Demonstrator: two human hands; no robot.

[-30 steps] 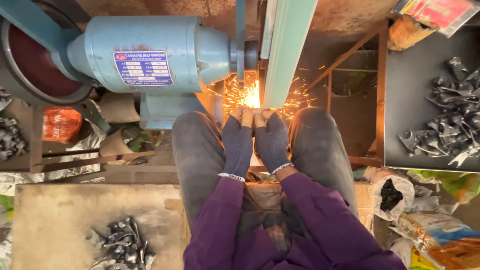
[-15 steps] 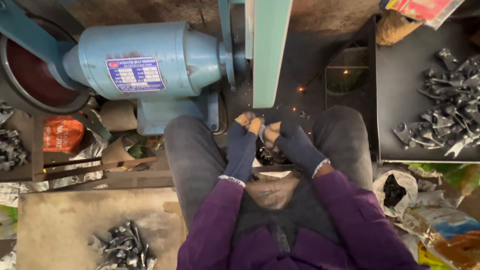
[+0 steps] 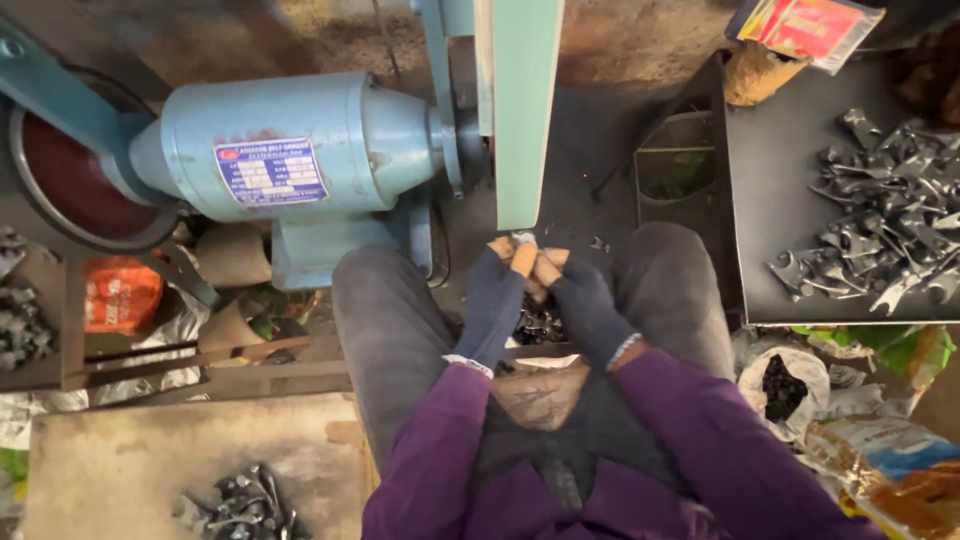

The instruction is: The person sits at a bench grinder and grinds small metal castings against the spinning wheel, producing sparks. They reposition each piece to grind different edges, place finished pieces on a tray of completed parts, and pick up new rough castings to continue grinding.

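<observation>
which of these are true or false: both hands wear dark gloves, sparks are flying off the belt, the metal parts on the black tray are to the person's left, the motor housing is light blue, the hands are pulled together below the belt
1. Both hands wear dark gloves. True: the left hand and right hand are in dark blue gloves with worn tan fingertips.
2. Sparks are flying off the belt. False: no sparks show at the green belt.
3. The metal parts on the black tray are to the person's left. False: the metal parts lie on the black tray at the person's right.
4. The motor housing is light blue. True: see the motor housing.
5. The hands are together below the belt. True: they meet between the knees, around something small that I cannot make out.
</observation>
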